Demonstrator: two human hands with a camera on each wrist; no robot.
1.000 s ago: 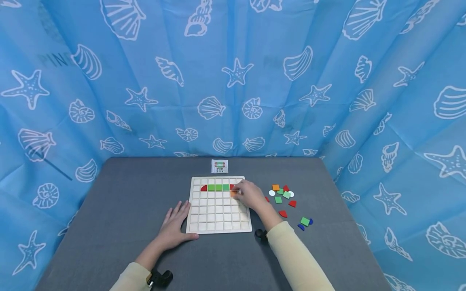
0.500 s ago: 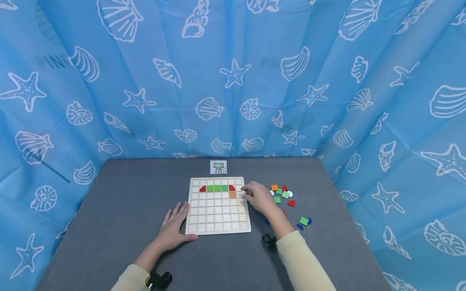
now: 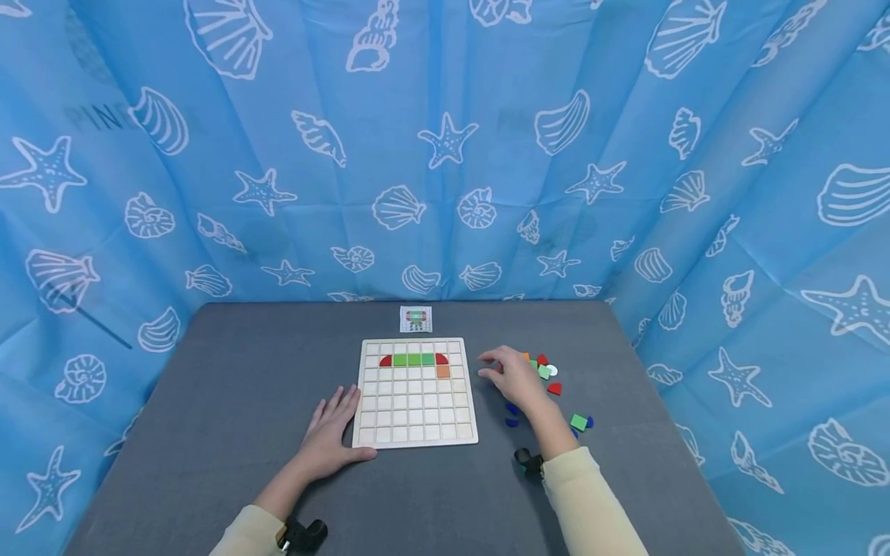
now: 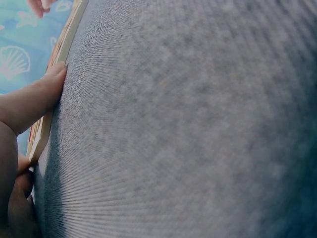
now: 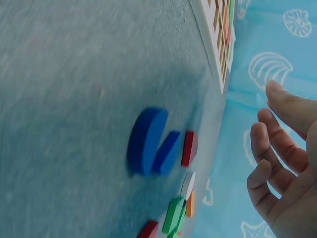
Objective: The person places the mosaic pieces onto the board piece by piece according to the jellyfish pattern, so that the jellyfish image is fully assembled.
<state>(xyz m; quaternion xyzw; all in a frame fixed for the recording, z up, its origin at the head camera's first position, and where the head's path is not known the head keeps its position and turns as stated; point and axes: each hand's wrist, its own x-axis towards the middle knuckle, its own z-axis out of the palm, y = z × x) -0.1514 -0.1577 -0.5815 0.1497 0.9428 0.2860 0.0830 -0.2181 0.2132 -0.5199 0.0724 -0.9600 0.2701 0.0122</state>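
Note:
A pale wooden grid board [image 3: 416, 409] lies on the table. Along its second row sit a red quarter-round tile [image 3: 386, 361], several green square tiles [image 3: 414, 360] and another red quarter-round tile [image 3: 441, 359]. Below that right-hand red tile is an orange square tile [image 3: 443, 372]. My left hand [image 3: 327, 440] rests at the board's lower left corner, fingers spread; in the left wrist view its thumb [image 4: 42, 96] touches the board's edge. Right of the board, my right hand [image 3: 516, 380] hovers with fingers loosely bent and nothing between them, as the right wrist view also shows.
Loose tiles lie right of the board, partly hidden by my right hand: red [image 3: 554, 389], green [image 3: 579, 422], white [image 3: 552, 371] and blue half-rounds [image 5: 147, 141]. A small printed pattern card [image 3: 416, 319] lies behind the board. A shell-print curtain [image 3: 445, 193] hangs behind the table.
My right hand has drawn away from the orange tile, rightward off the board toward the loose tiles. That tile and the red one above it are now uncovered. The left hand stays put.

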